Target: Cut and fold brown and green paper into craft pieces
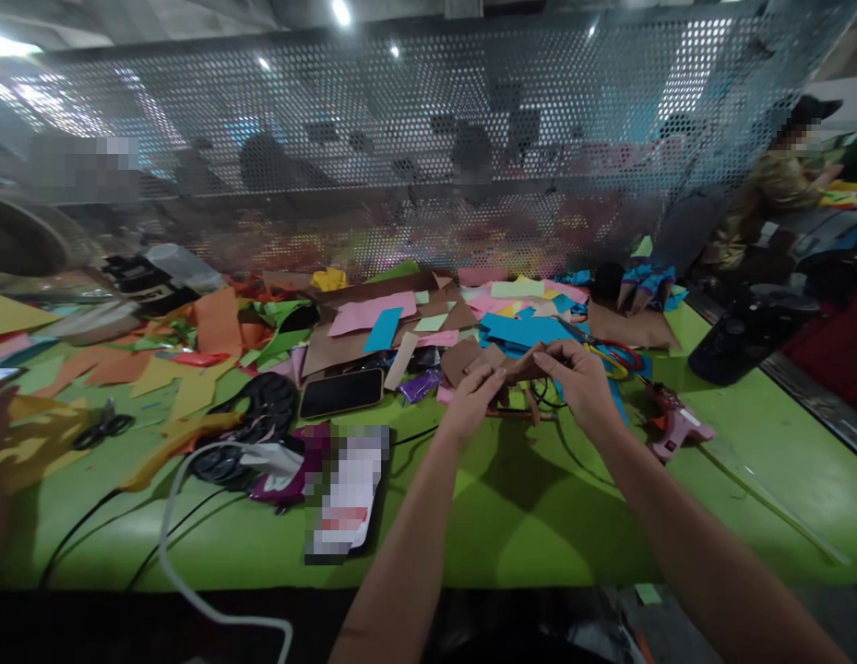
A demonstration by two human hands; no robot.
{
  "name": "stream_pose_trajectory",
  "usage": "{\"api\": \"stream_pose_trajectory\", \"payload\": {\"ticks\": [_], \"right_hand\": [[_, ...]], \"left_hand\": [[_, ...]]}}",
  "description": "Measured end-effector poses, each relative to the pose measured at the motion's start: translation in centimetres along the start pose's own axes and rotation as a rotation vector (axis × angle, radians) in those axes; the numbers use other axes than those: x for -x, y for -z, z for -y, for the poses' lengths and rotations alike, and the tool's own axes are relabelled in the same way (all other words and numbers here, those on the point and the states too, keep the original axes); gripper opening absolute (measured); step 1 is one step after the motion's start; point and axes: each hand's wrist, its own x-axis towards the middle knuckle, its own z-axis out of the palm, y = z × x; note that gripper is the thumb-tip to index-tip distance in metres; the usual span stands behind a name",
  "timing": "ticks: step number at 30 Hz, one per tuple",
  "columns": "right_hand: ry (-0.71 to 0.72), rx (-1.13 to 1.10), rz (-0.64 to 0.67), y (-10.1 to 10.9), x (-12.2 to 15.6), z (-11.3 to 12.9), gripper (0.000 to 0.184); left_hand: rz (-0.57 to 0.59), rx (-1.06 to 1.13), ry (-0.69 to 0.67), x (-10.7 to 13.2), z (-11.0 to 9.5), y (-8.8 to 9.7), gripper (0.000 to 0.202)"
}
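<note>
Both my hands meet over the middle of the green table. My left hand and my right hand pinch a small brown paper piece between their fingertips. Just beyond it lie more brown paper pieces and blue sheets. Scissors with red and yellow handles rest close to my right hand. A pink glue gun lies to the right of my right wrist.
Coloured paper scraps cover the back of the table. A phone, a black round object, black scissors and cables lie at left. A perforated metal screen stands behind. A person sits at far right.
</note>
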Motion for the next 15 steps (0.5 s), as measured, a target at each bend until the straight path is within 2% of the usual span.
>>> {"api": "stream_pose_trajectory", "payload": {"ticks": [5, 10, 15], "right_hand": [[-0.051, -0.031, -0.017, 0.15, 0.03, 0.39, 0.023], [-0.046, -0.054, -0.007, -0.07, 0.16, 0.41, 0.025], [-0.04, -0.081, -0.019, -0.21, 0.27, 0.4, 0.023]], "left_hand": [[0.068, -0.022, -0.058, -0.09, -0.08, -0.04, 0.024], [0.031, -0.029, -0.05, -0.36, 0.37, -0.14, 0.015], [0.003, 0.006, 0.02, -0.44, 0.47, 0.03, 0.013]]}}
